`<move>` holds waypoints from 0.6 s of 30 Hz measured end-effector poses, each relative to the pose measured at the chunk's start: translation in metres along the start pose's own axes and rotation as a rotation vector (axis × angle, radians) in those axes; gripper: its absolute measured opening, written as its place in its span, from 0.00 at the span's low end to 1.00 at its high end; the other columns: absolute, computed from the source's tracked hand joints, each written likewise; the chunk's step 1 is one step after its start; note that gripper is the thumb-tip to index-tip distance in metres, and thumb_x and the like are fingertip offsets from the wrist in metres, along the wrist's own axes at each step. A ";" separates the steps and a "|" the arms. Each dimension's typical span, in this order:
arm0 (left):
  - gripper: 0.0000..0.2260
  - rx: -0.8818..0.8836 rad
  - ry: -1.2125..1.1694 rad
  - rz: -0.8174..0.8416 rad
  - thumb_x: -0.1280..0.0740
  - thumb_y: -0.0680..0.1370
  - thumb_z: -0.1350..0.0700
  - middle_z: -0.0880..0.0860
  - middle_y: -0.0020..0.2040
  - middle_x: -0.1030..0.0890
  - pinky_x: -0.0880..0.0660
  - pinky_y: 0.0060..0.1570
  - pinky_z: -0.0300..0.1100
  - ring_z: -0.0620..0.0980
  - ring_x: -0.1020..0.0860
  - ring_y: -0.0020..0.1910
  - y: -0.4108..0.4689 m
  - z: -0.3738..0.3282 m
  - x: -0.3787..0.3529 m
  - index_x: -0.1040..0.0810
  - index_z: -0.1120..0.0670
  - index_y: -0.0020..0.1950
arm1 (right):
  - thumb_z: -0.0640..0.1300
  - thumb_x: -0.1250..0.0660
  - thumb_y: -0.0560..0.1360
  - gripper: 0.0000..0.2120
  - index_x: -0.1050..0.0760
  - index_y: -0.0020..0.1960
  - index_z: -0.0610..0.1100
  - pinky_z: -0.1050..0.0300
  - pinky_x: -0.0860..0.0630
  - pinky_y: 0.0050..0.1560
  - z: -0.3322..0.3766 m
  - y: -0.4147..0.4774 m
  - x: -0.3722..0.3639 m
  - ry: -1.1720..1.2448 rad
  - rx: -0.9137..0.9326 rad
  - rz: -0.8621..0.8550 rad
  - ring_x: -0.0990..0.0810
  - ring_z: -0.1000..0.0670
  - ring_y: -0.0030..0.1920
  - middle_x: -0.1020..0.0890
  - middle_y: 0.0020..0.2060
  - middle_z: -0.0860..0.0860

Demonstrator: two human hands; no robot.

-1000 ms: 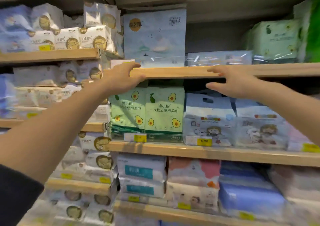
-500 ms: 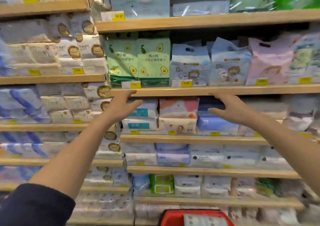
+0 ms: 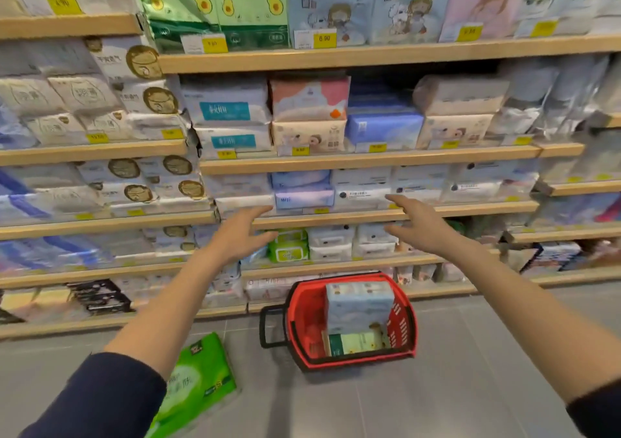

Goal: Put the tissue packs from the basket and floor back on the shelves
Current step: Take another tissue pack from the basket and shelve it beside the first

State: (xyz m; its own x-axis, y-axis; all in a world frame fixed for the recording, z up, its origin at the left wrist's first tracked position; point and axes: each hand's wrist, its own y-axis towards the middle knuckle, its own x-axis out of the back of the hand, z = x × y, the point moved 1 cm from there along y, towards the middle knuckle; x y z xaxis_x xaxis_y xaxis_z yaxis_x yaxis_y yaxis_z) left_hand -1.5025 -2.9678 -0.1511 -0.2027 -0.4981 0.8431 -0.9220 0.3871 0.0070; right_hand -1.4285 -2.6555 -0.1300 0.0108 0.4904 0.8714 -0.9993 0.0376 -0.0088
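Observation:
A red basket [image 3: 300,323] stands on the grey floor in front of the shelves. Inside it a pale blue tissue pack [image 3: 358,306] stands upright above a flat green-and-cream pack [image 3: 356,343]. A bright green tissue pack [image 3: 198,380] lies on the floor to the basket's left, partly behind my left forearm. My left hand [image 3: 242,236] and my right hand [image 3: 418,222] are both stretched out in the air with spread fingers, holding nothing, well above the basket and in front of the lower shelves.
Wooden shelves [image 3: 369,163] packed with tissue packs and yellow price tags fill the whole wall. A black crate [image 3: 100,294] sits on the bottom shelf at left. Grey floor tiles [image 3: 470,370] spread to the right of the basket.
The view has tilted down from the upper shelves to the floor. Both hands have dropped away from the shelf edge, and the basket and the green pack have come into sight.

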 end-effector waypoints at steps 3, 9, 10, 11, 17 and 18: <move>0.29 0.001 -0.016 0.084 0.32 0.74 0.47 0.54 0.72 0.33 0.37 0.66 0.46 0.54 0.34 0.70 -0.007 0.002 -0.037 0.37 0.52 0.72 | 0.46 0.34 0.74 0.30 0.41 0.72 0.44 0.52 0.34 0.63 -0.026 -0.018 -0.026 0.020 -0.045 0.047 0.33 0.43 0.68 0.32 0.69 0.43; 0.33 0.030 0.023 0.259 0.31 0.72 0.43 0.54 0.72 0.33 0.38 0.67 0.48 0.53 0.36 0.71 -0.002 -0.002 -0.098 0.37 0.50 0.73 | 0.47 0.34 0.74 0.30 0.41 0.72 0.44 0.52 0.33 0.61 -0.080 -0.038 -0.064 0.086 -0.151 0.134 0.31 0.42 0.67 0.32 0.69 0.44; 0.33 0.034 0.017 0.273 0.31 0.72 0.44 0.53 0.73 0.34 0.39 0.68 0.47 0.53 0.36 0.71 0.001 -0.005 -0.107 0.37 0.51 0.73 | 0.47 0.34 0.74 0.30 0.41 0.72 0.43 0.52 0.34 0.62 -0.088 -0.038 -0.067 0.093 -0.152 0.145 0.31 0.43 0.67 0.32 0.69 0.44; 0.32 0.034 0.015 0.286 0.31 0.73 0.45 0.53 0.73 0.34 0.39 0.68 0.47 0.52 0.36 0.72 0.006 -0.009 -0.116 0.37 0.52 0.73 | 0.46 0.34 0.73 0.30 0.41 0.72 0.43 0.51 0.34 0.63 -0.097 -0.037 -0.070 0.098 -0.151 0.157 0.31 0.43 0.67 0.31 0.69 0.44; 0.32 0.037 -0.012 0.335 0.30 0.71 0.46 0.53 0.70 0.30 0.34 0.66 0.48 0.53 0.33 0.69 0.036 -0.039 -0.166 0.36 0.48 0.72 | 0.43 0.34 0.73 0.30 0.41 0.72 0.43 0.51 0.36 0.67 -0.152 -0.020 -0.080 0.164 -0.174 0.251 0.34 0.44 0.69 0.32 0.70 0.43; 0.33 0.072 -0.010 0.344 0.31 0.69 0.44 0.53 0.70 0.30 0.34 0.67 0.50 0.53 0.32 0.69 0.043 -0.041 -0.176 0.37 0.48 0.72 | 0.43 0.34 0.73 0.31 0.41 0.72 0.44 0.50 0.35 0.67 -0.163 -0.014 -0.080 0.181 -0.173 0.269 0.33 0.44 0.68 0.32 0.69 0.43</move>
State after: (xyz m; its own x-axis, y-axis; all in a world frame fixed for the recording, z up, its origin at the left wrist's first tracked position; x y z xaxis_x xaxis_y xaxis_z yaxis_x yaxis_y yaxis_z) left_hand -1.4925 -2.8316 -0.2766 -0.5087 -0.3554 0.7841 -0.8198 0.4781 -0.3152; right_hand -1.4090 -2.5537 -0.2795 -0.2295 0.6487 0.7256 -0.9464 0.0256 -0.3221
